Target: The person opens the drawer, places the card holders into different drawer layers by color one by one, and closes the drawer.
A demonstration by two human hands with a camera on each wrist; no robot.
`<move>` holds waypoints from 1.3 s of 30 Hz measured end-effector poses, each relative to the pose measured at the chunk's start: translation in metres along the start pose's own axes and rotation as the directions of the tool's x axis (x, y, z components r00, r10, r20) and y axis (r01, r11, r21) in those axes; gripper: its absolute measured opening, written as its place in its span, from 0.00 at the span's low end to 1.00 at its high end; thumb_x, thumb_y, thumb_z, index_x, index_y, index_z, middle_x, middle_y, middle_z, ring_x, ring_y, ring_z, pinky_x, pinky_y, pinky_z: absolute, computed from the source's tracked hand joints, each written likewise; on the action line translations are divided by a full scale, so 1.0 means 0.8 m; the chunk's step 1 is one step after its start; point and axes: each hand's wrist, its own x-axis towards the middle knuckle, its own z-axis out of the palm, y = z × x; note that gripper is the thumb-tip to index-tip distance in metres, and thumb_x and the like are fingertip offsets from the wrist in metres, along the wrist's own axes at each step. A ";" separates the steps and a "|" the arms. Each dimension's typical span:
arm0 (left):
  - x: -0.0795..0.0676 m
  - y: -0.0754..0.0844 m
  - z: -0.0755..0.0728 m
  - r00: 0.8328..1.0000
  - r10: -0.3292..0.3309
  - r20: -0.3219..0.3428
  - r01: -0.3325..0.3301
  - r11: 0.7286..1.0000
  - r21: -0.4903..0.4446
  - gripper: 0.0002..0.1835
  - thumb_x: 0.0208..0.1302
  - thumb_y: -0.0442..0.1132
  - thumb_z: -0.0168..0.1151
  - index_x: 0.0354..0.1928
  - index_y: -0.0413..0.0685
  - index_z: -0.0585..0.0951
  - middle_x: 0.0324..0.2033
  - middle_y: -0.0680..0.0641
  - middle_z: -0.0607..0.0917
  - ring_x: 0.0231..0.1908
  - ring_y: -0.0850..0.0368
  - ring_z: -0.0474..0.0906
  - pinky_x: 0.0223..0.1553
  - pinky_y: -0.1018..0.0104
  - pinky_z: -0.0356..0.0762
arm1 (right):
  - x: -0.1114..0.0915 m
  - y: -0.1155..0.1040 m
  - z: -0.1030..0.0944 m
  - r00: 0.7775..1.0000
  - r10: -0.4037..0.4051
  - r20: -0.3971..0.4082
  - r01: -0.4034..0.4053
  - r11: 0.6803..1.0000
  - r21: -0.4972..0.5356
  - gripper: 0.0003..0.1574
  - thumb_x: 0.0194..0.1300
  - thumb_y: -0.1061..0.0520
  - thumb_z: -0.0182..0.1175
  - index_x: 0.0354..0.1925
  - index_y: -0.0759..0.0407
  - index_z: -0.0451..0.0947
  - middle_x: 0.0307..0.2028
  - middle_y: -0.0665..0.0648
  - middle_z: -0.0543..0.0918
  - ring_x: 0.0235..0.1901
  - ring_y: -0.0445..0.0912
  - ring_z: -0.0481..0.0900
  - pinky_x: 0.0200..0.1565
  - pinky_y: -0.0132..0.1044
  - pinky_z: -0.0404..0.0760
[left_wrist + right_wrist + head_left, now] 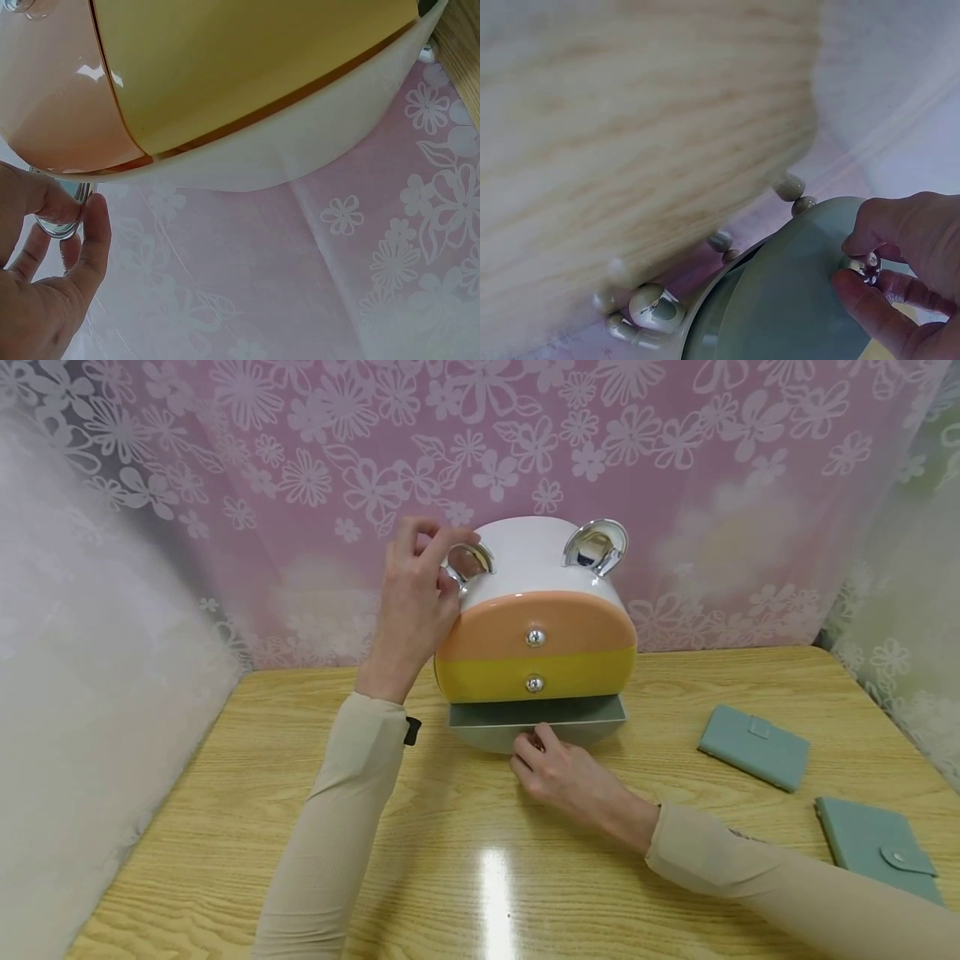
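Note:
A rounded white box [525,547] with silver ears stands at the back of the table, with an orange drawer [487,625], a yellow drawer [487,677] and a grey-green bottom drawer [592,731]. That bottom drawer is pulled partly out; only part of its inside shows. My left hand [415,593] grips the left silver ear [56,227] between thumb and fingers. At the front, my right hand [570,777] pinches the round silver knob [862,264] of the bottom drawer. The right silver ear [596,547] is untouched.
Two blue-green wallets lie to the right: a longer one [756,747] and a snap-closed one [873,847] partly behind the right sleeve. Small silver feet [656,307] support the box. A pink flowered curtain [487,452] hangs close behind it.

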 end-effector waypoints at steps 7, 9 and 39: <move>0.002 0.000 0.001 1.000 -0.003 0.006 0.003 1.000 -0.003 0.24 0.64 0.24 0.52 0.55 0.54 0.84 0.52 0.42 0.72 0.50 0.45 0.71 0.56 0.55 0.70 | -0.001 -0.001 -0.004 1.000 0.013 -0.008 -0.013 1.000 0.025 0.39 0.78 0.73 0.20 0.33 0.60 0.79 0.36 0.57 0.77 0.36 0.52 0.73 0.23 0.27 0.77; 0.002 0.000 0.001 1.000 -0.004 0.007 0.004 1.000 -0.006 0.24 0.63 0.24 0.52 0.55 0.54 0.84 0.53 0.42 0.72 0.50 0.45 0.71 0.56 0.55 0.70 | -0.001 -0.002 -0.004 1.000 0.015 -0.015 -0.014 0.999 0.029 0.38 0.78 0.73 0.21 0.33 0.60 0.79 0.36 0.57 0.77 0.36 0.52 0.73 0.22 0.28 0.77; 0.000 0.001 -0.001 1.000 -0.017 0.014 0.017 1.000 -0.004 0.22 0.64 0.25 0.55 0.56 0.54 0.83 0.54 0.42 0.72 0.52 0.45 0.71 0.58 0.55 0.74 | -0.009 -0.014 -0.022 1.000 -0.012 -0.010 0.013 0.999 0.039 0.36 0.75 0.75 0.24 0.34 0.60 0.80 0.37 0.57 0.78 0.37 0.52 0.75 0.23 0.26 0.77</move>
